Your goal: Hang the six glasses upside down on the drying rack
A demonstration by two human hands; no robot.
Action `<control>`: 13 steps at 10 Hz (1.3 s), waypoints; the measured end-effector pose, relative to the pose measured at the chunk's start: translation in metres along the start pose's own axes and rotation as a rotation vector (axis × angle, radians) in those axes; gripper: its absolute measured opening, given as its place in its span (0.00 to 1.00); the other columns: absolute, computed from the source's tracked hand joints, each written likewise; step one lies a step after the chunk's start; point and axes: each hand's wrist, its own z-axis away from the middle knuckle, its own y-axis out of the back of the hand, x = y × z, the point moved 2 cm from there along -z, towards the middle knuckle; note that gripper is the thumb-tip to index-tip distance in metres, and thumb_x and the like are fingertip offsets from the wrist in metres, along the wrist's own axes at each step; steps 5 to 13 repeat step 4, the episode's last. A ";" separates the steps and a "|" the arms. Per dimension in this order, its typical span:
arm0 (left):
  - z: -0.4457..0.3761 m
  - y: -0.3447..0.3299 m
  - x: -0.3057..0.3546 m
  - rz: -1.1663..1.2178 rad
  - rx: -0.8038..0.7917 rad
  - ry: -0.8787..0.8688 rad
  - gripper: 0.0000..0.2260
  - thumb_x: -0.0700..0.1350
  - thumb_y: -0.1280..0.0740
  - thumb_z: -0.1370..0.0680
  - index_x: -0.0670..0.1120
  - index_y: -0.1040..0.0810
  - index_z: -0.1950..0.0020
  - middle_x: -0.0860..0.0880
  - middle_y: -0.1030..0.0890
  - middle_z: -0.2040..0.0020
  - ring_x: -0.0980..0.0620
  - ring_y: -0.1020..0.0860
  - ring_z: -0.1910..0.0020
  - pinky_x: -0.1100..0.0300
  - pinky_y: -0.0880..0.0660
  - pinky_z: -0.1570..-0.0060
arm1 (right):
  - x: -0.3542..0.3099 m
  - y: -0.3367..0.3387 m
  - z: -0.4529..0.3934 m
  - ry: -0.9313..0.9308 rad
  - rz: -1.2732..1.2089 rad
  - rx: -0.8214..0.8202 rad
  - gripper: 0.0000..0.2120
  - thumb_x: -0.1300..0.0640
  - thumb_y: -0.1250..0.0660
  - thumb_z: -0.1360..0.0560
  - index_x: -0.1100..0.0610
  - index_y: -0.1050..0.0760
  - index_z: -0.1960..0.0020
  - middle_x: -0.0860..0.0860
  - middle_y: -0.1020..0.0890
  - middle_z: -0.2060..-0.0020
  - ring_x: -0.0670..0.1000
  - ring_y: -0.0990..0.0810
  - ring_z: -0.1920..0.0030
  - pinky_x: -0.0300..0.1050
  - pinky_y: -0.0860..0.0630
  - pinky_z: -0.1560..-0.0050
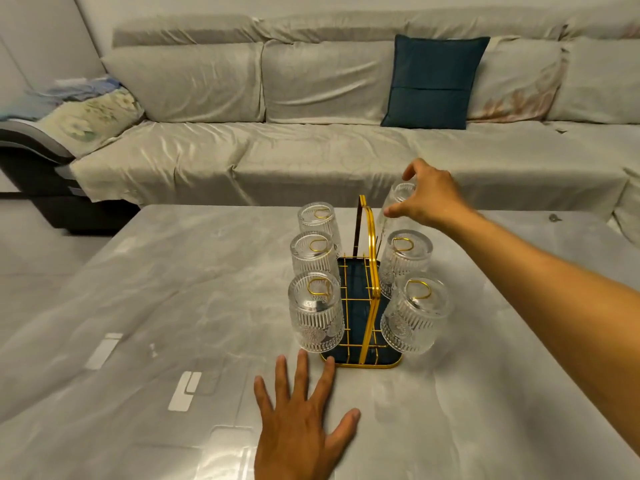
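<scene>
A gold wire drying rack point(367, 271) with a dark blue base stands on the table. Three ribbed clear glasses hang upside down on its left side: far point(317, 220), middle point(313, 254), near point(317, 311). On the right side, two more hang upside down: middle point(405, 259), near point(414, 315). My right hand point(427, 195) grips the base of a sixth glass point(394, 206), upside down at the far right peg. My left hand point(304, 417) lies flat on the table with fingers spread, its fingertips at the rack's near edge.
The grey marble-look table point(173, 306) carries the rack near its middle. Behind it runs a long sofa under a pale cover point(277, 150), with a dark teal cushion point(433, 81). Folded cloth and a floral pillow point(86, 116) sit at the sofa's left end.
</scene>
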 end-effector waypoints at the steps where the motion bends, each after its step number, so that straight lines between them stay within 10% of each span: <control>1: 0.000 -0.004 0.000 -0.020 -0.007 0.009 0.33 0.74 0.48 0.28 0.58 0.28 0.30 0.45 0.24 0.33 0.36 0.27 0.35 0.43 0.54 0.35 | 0.001 -0.013 -0.006 -0.042 0.034 -0.093 0.29 0.51 0.20 0.42 0.52 0.32 0.47 0.54 0.23 0.51 0.55 0.25 0.54 0.52 0.23 0.56; 13: -0.005 -0.012 -0.002 -0.018 0.092 -0.025 0.34 0.74 0.48 0.29 0.58 0.28 0.31 0.44 0.24 0.33 0.35 0.35 0.29 0.42 0.53 0.35 | -0.003 -0.024 -0.010 -0.095 -0.029 -0.183 0.24 0.55 0.22 0.38 0.54 0.29 0.46 0.56 0.22 0.47 0.55 0.24 0.52 0.50 0.25 0.53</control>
